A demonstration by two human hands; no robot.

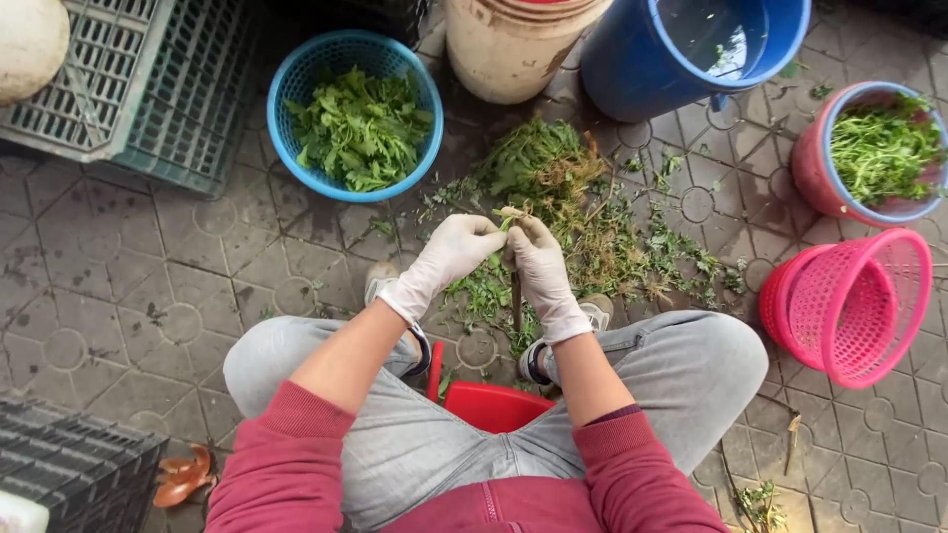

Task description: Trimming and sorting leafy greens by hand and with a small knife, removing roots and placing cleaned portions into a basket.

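While the head camera is looking straight down, 2 gloved hands are meeting above the paved floor (148, 286). The left hand (456, 252) is curling its fingers around the top of a leafy stalk (511, 225), and the right hand (541, 268) is gripping the same stalk just beside it, so both hands are clenched on 1 stem. A thin dark stem (515, 301) is hanging down from the right hand; whether it is a tool or part of the plant cannot be told.

- Directly beyond the hands, a pile of greens and roots (573, 197) is lying on the floor.
- A blue basket (296, 79) of picked leaves is standing to the left.
- A pink basket (849, 306) is lying tilted at right.
- A red stool (489, 405) is showing between the knees.
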